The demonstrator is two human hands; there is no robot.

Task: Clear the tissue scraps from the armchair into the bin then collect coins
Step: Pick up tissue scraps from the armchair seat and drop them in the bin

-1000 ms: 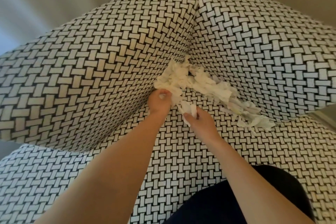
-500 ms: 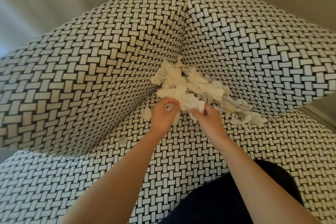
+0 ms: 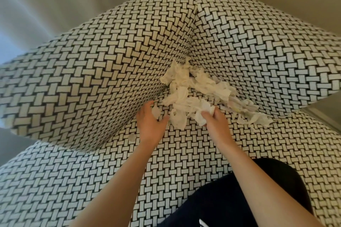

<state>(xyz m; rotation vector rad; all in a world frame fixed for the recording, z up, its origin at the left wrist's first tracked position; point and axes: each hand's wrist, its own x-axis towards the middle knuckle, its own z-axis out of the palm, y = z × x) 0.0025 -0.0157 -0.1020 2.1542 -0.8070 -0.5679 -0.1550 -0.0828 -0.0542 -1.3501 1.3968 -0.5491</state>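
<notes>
Nearest me, my dark-clothed knee (image 3: 230, 199) presses on the seat (image 3: 92, 180) of the armchair. On the seat beside my left wrist lies a small round pale thing (image 3: 132, 136), maybe a coin; I cannot tell. My left hand (image 3: 150, 125) is spread flat, fingers (image 3: 147, 105) apart, a small scrap (image 3: 156, 112) just under them, not gripped. My right hand (image 3: 215, 121) is closed on the near edge of the tissue (image 3: 191, 96). The heap runs from there back into the corner where the side and back cushions meet, trailing right along the crease.
</notes>
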